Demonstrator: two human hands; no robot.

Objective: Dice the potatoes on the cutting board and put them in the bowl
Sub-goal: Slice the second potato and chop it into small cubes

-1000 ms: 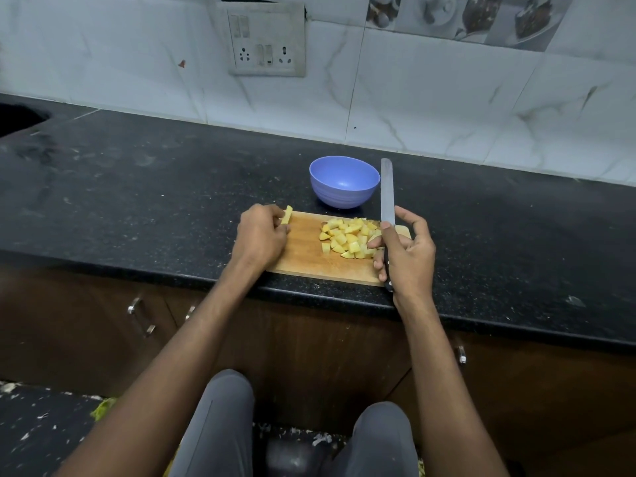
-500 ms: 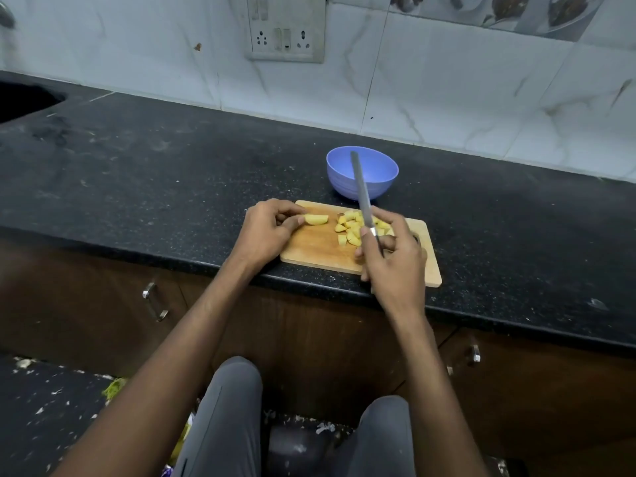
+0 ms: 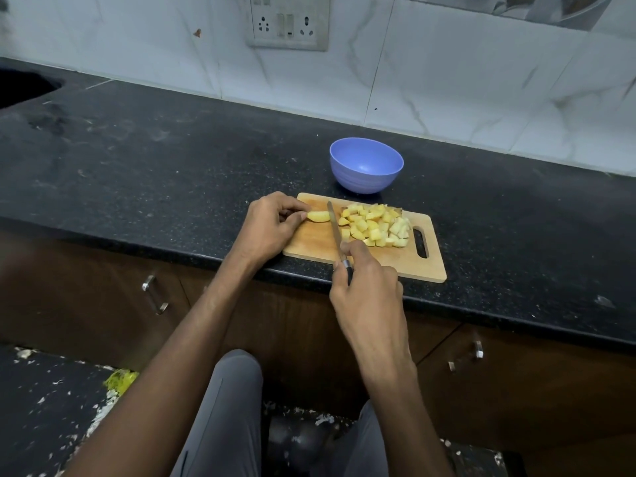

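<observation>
No readable text, label, brand or number is showing anywhere; the wall socket plate (image 3: 288, 20) is carrying only plain switches and outlets; the bowl (image 3: 366, 165) and cutting board (image 3: 395, 261) are bearing no markings.

Cutting board (image 3: 395, 263) at the countertop's (image 3: 172, 173) front edge, bowl (image 3: 366, 170) behind it.
Knife (image 3: 333, 228) lies between potato wedge (image 3: 318, 216) left and diced potato pile (image 3: 377, 227) right.
</observation>
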